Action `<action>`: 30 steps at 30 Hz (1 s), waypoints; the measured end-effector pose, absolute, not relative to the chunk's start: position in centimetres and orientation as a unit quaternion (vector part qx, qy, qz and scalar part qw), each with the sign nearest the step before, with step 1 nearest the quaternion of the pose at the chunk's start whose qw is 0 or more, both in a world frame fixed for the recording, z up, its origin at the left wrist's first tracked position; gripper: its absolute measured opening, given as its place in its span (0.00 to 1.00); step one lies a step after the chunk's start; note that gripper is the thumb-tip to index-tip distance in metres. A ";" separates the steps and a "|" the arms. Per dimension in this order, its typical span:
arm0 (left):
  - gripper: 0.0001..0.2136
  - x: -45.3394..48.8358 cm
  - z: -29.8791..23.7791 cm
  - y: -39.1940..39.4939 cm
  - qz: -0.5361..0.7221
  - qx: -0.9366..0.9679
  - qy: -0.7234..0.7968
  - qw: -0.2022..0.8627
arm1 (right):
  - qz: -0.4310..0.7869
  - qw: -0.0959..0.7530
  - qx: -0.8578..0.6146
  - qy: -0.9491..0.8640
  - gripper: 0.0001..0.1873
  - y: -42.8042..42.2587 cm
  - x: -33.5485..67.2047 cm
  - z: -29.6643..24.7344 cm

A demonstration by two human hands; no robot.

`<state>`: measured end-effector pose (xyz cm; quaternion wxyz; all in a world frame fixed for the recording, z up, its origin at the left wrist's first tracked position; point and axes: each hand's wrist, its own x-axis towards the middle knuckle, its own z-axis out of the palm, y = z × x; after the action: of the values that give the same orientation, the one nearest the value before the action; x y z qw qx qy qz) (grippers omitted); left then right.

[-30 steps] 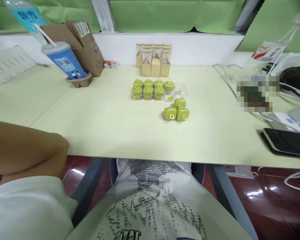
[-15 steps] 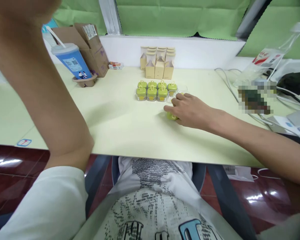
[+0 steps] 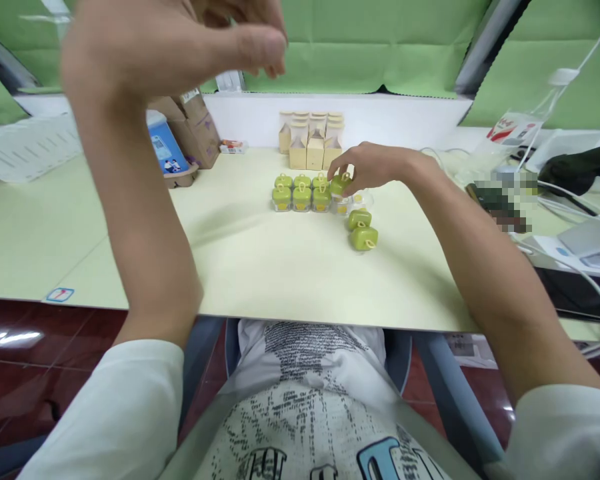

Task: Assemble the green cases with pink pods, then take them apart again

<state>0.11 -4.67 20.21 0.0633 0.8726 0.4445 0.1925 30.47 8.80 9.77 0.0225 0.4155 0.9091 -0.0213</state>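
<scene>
My right hand (image 3: 365,167) pinches a green lid (image 3: 340,185) with a small loop handle, over the right end of two rows of small clear boxes. Several of these boxes have green lids (image 3: 301,197) on and something yellow inside. Right of the held lid, an uncovered clear box (image 3: 361,200) shows a yellow item. Two loose green lids, one (image 3: 360,219) behind the other (image 3: 364,238), lie on the table in front. My left hand (image 3: 195,47) is raised at the upper left on a bent wrist, fingers loosely curved, with nothing visible in it.
Small open cardboard boxes (image 3: 315,143) stand at the back of the table (image 3: 260,267). On the left are a blue cup (image 3: 167,147), a brown carton (image 3: 200,130) and a white basket (image 3: 30,147). Cables, a plastic bag (image 3: 513,130) and a dark pouch (image 3: 587,170) occupy the right.
My right hand has moved back from the loose lids to the row's right end and now holds a lid there. My left hand has come into view, shifting right.
</scene>
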 end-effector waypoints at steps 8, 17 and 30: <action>0.53 1.7 18.2 1.8 0.140 0.820 0.555 0.028 | -0.049 0.037 0.416 0.908 0.36 11.3 31.4 7.9; 0.52 2.2 18.6 0.8 0.144 0.824 0.542 0.080 | -0.060 0.055 0.413 0.907 0.38 12.8 31.3 6.4; 0.40 1.0 17.6 4.0 0.126 0.862 0.489 0.041 | -0.038 0.050 0.439 0.896 0.34 12.4 30.8 6.2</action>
<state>0.97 4.03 17.60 0.0415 0.8621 0.4891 0.1260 30.79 12.40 6.18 0.0499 0.4389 0.8963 -0.0380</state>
